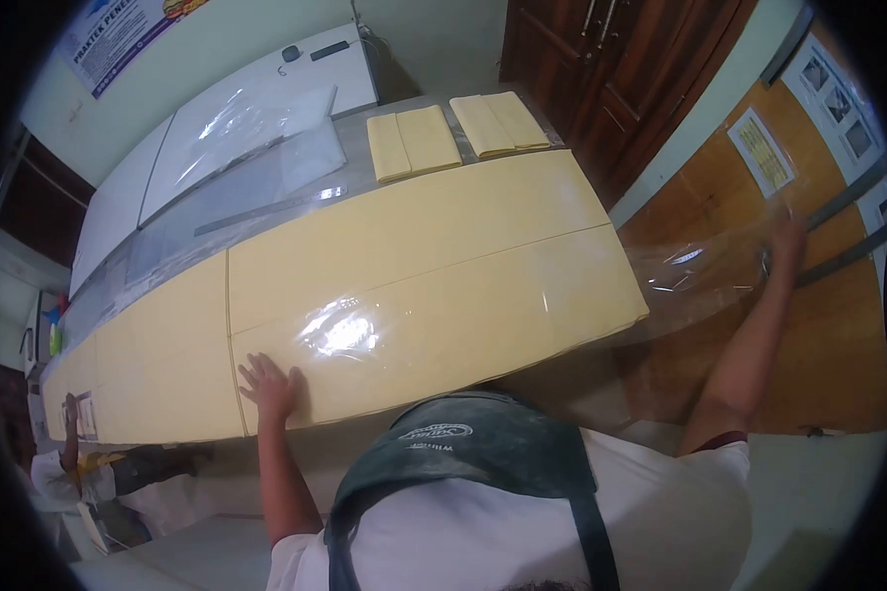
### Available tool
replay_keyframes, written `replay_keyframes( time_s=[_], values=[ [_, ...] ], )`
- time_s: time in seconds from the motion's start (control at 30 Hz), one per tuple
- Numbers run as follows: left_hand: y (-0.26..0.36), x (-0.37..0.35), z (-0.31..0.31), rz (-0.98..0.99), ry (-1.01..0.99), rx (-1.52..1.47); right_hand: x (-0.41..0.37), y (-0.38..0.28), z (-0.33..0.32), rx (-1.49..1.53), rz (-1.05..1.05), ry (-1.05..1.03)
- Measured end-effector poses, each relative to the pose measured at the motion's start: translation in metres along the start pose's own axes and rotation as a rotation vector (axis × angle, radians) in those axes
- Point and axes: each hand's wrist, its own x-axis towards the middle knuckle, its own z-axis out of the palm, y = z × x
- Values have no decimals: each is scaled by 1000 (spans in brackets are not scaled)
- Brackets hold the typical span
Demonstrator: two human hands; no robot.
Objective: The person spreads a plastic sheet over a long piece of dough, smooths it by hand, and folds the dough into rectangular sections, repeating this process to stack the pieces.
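My left hand lies with its fingers spread on a long pale-yellow sheet, close to its near edge and a seam. Stretched off to the right, my right hand is closed on the end of a clear plastic sheet. This plastic runs back over the yellow sheet's right end, and bright glare shows on top of the yellow surface. Whether the plastic reaches under my left hand is hard to make out.
Two folded yellow pieces lie at the back beside a metal ruler. More clear plastic rests on a white table. At far left, another person's hand touches the yellow surface. A wooden panel stands at right.
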Motion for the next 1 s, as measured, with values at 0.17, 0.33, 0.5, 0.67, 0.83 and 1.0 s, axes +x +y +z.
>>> replay_keyframes(
  time_s=[0.17,0.33,0.5,0.67,0.83,1.0],
  values=[
    [127,-47,-162,932,529,-773,-145,-297,-96,792,-397,-656],
    [251,-147,-262,1579,781,-448,-212,-357,-150,729,-836,-873],
    [293,-147,-268,1597,642,-703,-254,-329,-143,1053,-519,172],
    [293,-171,-289,1802,736,-855,-303,-262,26,788,-264,43],
    [242,-118,-327,1618,827,-1086,-281,-117,100,424,24,120],
    [180,-32,-323,1119,933,-1036,-231,-57,97,488,113,114]
  ],
)
